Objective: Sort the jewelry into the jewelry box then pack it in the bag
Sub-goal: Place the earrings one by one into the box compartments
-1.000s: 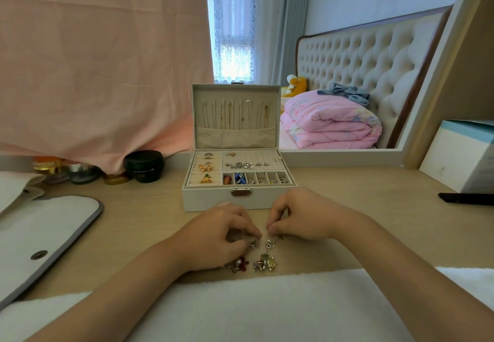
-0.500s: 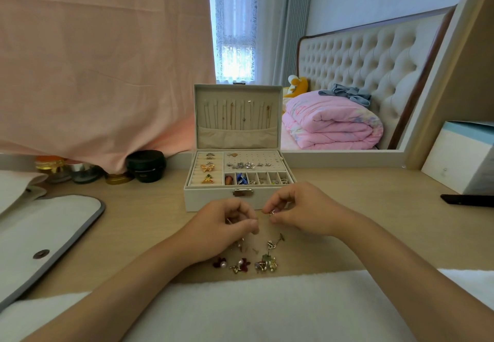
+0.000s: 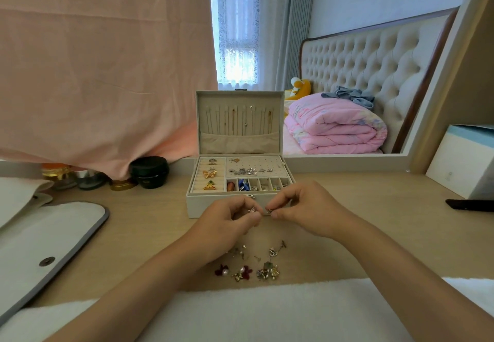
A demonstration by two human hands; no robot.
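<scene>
Earrings (image 3: 250, 172) in open jewelry box (image 3: 198, 206)

Light wooden tabletop (image 3: 374, 221), before me. On it: one cream jewelry box (image 3: 197, 205), lid raised, centre back; loose earrings (image 3: 247, 272) scattered near my edge; white bag (image 3: 53, 234) with a snap, far left; black jar (image 3: 149, 172) and small gold-lidded jars (image 3: 57, 174), back left; white carton (image 3: 462, 162) and a dark flat object (image 3: 470, 204), far right; white towel (image 3: 254, 312) along the near edge.

Bare desk (image 3: 379, 202) right of jewelry box (image 3: 196, 205)
</scene>
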